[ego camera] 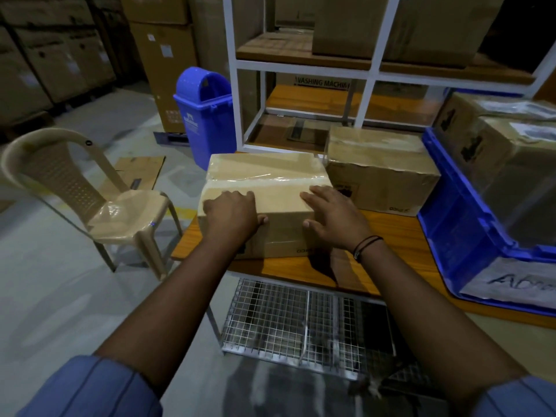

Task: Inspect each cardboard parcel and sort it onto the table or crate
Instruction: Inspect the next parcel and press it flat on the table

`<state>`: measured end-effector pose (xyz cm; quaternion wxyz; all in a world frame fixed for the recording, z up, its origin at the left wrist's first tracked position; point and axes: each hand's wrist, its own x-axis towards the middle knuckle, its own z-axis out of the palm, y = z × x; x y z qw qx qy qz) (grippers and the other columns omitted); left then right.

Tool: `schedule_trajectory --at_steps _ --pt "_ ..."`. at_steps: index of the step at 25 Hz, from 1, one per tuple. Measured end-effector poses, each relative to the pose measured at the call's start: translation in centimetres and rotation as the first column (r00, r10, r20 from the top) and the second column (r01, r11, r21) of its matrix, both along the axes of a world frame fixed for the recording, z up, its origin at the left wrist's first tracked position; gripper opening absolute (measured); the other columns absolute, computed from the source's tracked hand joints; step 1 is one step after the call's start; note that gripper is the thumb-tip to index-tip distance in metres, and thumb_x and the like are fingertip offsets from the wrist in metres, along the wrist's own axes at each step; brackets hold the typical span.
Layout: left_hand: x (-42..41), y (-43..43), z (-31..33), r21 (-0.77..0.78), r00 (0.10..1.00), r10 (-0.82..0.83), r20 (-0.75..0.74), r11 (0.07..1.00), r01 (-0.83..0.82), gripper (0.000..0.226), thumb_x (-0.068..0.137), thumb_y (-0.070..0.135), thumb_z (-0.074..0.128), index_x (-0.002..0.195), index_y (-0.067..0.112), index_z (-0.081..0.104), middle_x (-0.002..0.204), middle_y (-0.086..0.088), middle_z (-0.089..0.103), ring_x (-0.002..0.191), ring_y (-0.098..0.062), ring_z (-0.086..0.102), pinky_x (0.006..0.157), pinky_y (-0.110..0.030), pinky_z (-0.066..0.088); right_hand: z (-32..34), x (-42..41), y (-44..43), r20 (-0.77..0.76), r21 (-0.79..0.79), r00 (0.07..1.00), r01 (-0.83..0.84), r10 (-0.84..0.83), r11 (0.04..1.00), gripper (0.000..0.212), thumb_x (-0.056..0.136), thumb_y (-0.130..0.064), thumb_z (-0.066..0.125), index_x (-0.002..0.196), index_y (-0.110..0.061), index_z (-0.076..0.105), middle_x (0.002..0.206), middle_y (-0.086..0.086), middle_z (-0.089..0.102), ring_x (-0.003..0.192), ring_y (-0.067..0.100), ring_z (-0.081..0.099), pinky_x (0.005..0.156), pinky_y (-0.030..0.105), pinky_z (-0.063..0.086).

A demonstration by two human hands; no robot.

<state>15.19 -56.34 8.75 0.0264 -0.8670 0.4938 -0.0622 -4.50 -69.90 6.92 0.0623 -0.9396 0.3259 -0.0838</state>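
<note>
Sleeve (90,386) nearest; left hand (231,212), right hand (334,215) rest on parcel (264,171); long axis left-right.

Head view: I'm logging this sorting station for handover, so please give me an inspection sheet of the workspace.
Surface: wooden table, with parcels and a crate on it.
Job's things: near parcel, taped, at the table's left end; second parcel behind it to the right; blue crate at right, holding cardboard boxes.
Clutter: flattened cardboard on the floor.
Hands: left hand and right hand rest on the near parcel's top, thumbs on its front face.
Cables: nothing seen.
Surroundings: beige chair, blue bin, white rack, wire basket below the table's front edge.
</note>
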Motion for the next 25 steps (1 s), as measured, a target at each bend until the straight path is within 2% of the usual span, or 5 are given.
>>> schedule_trajectory --at_steps 3,5,9,17,25 --pt "2.3 -1.9 -1.4 0.014 0.999 -0.018 -0.032 1.000 0.019 0.062 0.100 0.062 0.047 0.149 0.024 0.038 0.131 -0.023 0.055 0.115 -0.046 0.059 0.099 -0.062 0.047 -0.6 1.7 0.1 0.046 -0.043 0.997 0.061 -0.059 0.997 0.064 0.100 -0.042 0.062 0.157 -0.027 0.038 0.167 0.004 0.031 0.154 0.025 0.026 0.121 0.047 0.034" --pt "3.8 -3.3 -2.4 0.008 0.997 -0.027 -0.072 1.000 0.028 0.061 0.104 0.057 0.043 0.156 0.028 0.028 0.153 -0.028 0.039 0.135 -0.061 0.040 0.112 -0.073 0.031 -0.9 2.6 0.0 0.103 -0.087 0.991 0.094 -0.085 0.992 0.055 0.099 -0.039 0.065 0.148 -0.021 0.047 0.156 0.009 0.041 0.140 0.028 0.044 0.109 0.045 0.048" --pt "5.8 -5.5 -2.8 -0.097 0.990 -0.078 -0.120 0.993 0.066 0.057 0.107 0.051 0.042 0.159 0.032 0.028 0.167 -0.023 0.024 0.147 -0.065 0.013 0.120 -0.073 0.008 -1.4 4.6 -1.1 0.189 -0.144 0.973 0.163 -0.135 0.976 0.040 0.095 -0.039 0.070 0.124 -0.017 0.052 0.126 0.007 0.048 0.106 0.023 0.057 0.082 0.035 0.055" --pt "9.5 -11.2 -2.5 -0.082 0.984 -0.110 -0.142 0.992 0.099 0.058 0.107 0.045 0.045 0.161 0.035 0.026 0.169 -0.021 0.018 0.149 -0.064 0.007 0.119 -0.073 -0.001 -1.2 8.5 -4.5 0.012 -0.386 0.970 0.230 -0.244 0.893 0.030 0.099 -0.029 0.060 0.125 -0.014 0.062 0.121 0.009 0.064 0.117 0.031 0.052 0.097 0.048 0.041" --pt "13.1 -17.1 -1.4 0.057 0.973 -0.136 -0.188 0.987 0.149 0.069 0.107 0.025 0.046 0.162 0.044 0.010 0.173 -0.014 0.005 0.151 -0.060 0.001 0.121 -0.074 0.006 -1.0 11.6 -8.0 -0.153 -0.396 0.930 0.253 -0.335 0.883 0.052 0.099 -0.020 0.054 0.147 -0.002 0.044 0.137 0.016 0.057 0.129 0.033 0.046 0.107 0.051 0.038"
